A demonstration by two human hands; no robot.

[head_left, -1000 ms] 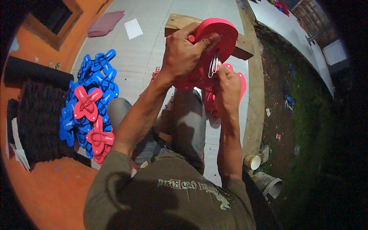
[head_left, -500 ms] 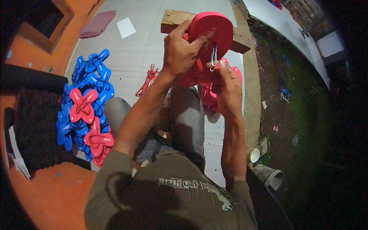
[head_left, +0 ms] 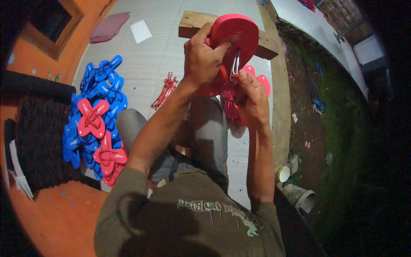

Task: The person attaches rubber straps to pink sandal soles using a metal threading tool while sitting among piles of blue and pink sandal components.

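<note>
My left hand (head_left: 203, 58) grips a red flip-flop sole (head_left: 244, 36), its thumb pressed across the sole's face. A thin metal wire loop (head_left: 235, 62) sticks out of the sole below that thumb. My right hand (head_left: 254, 92) is closed beside the loop's lower end, thumb and fingertips together on what looks like a piece of red strap; the fingers hide most of it. Behind the sole lies a wooden block (head_left: 195, 26). More red soles (head_left: 263, 83) sit beyond my right hand, partly covered by it.
Blue flip-flops (head_left: 105, 92) form a heap on the left, with red flip-flops (head_left: 93, 118) on top. A bundle of red straps (head_left: 165, 90) rests on the tiled floor. Farther off are a white sheet (head_left: 141, 31) and a pinkish cloth (head_left: 109, 28). Buckets (head_left: 305, 200) stand at the right edge.
My right hand has shifted slightly, and its fingers have closed in at the wire loop's lower end. The loop has tilted a little. My left hand keeps its hold on the sole.
</note>
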